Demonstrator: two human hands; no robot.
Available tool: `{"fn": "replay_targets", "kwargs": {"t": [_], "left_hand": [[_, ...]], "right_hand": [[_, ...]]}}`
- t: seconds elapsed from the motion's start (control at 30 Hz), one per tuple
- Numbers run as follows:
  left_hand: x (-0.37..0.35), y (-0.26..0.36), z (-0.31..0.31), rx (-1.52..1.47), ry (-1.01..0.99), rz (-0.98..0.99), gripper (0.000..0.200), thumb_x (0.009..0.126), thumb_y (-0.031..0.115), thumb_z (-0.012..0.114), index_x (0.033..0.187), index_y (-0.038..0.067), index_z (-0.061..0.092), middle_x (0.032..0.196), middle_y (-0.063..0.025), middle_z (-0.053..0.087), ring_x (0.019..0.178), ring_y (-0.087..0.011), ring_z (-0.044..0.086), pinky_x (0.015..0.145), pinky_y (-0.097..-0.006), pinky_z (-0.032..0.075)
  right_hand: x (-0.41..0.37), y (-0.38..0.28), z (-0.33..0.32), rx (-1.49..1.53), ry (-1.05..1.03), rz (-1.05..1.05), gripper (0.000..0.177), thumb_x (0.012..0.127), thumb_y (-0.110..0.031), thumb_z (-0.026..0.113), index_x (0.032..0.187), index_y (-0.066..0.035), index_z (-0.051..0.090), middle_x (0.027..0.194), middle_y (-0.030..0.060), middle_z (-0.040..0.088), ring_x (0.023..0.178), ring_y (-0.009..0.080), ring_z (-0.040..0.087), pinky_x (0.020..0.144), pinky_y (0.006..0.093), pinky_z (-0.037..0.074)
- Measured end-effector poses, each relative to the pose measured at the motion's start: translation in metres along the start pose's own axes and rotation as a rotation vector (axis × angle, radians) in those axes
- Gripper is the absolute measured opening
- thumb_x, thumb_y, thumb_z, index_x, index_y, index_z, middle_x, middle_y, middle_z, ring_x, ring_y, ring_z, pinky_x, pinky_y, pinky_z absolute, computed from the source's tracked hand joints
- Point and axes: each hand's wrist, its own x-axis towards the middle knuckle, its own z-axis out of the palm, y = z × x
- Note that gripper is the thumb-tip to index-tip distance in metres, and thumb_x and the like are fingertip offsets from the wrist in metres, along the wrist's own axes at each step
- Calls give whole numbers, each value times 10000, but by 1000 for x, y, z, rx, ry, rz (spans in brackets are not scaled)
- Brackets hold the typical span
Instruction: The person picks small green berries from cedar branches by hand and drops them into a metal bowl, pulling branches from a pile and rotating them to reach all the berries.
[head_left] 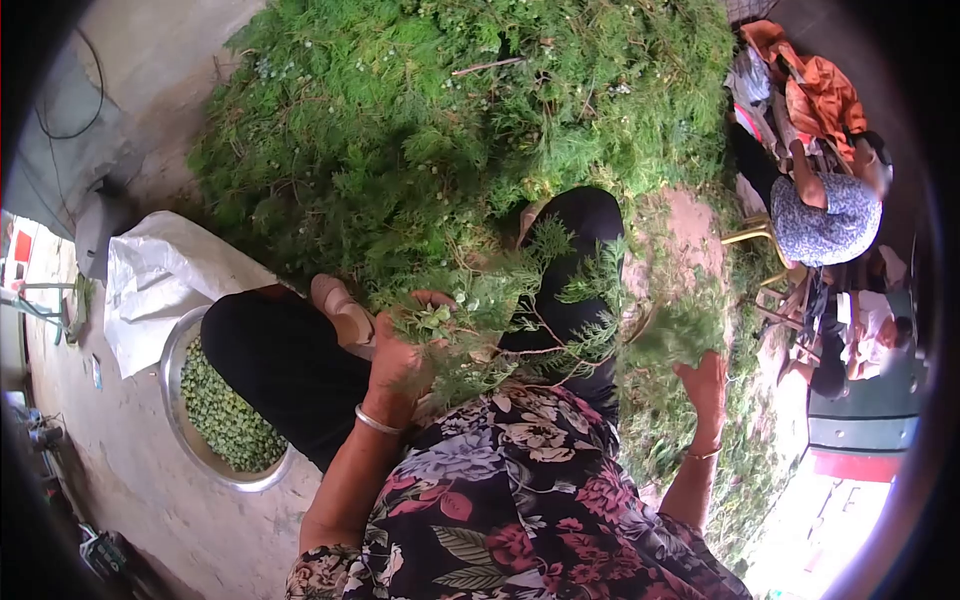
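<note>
My left hand (pixel 402 358), with a bangle at the wrist, is closed around a leafy conifer branch (pixel 540 345) in front of my lap. Its foliage and pale green cones partly hide the fingers. The thin brown stems of the branch spread rightward across my dark trousers. Off to the right, my right hand (pixel 704 385) pinches a green conifer sprig (pixel 678 336), smeared by motion. By my left leg stands a metal basin (pixel 178 415) holding many small green cones (pixel 222 415).
A large heap of cut conifer branches (pixel 450 130) fills the floor ahead. A white sack (pixel 165 285) lies beside the basin. Loose greenery (pixel 690 290) covers the floor on the right. Two other people sit at the far right, one in a patterned top (pixel 825 222).
</note>
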Motion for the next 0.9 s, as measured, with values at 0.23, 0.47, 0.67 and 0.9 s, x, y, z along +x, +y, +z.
{"fn": "replay_targets", "kwargs": {"t": [0.23,0.47,0.67,0.9], "left_hand": [[-17,16,26,359,-58,158,322,650,26,746,934,-33,604,861,-23,600,749,-86,552,688,-226,457],[-21,29,28,657,-23,314,173,740,10,649,907,-21,616,870,-35,614,749,-93,554,695,-217,447],[-14,46,1,-209,60,70,156,847,-36,514,992,-47,571,781,-38,554,617,-86,491,562,-259,415],[-22,29,35,-209,94,-14,107,863,-1,555,964,-32,570,762,-8,524,624,-73,486,563,-241,411]], "right_hand": [[-49,-160,-28,1056,-310,-437,245,836,-89,600,1067,-13,637,1019,118,667,917,188,647,822,294,532],[-62,-239,8,863,-580,-684,149,858,-116,616,830,30,618,697,83,637,544,126,529,506,295,438],[-57,-225,9,1457,-701,-36,229,911,-240,579,855,-24,631,706,9,599,556,78,448,481,257,375],[-63,-235,16,1398,-735,-250,408,702,-71,776,1028,71,576,817,29,600,694,77,544,643,224,469]]}}
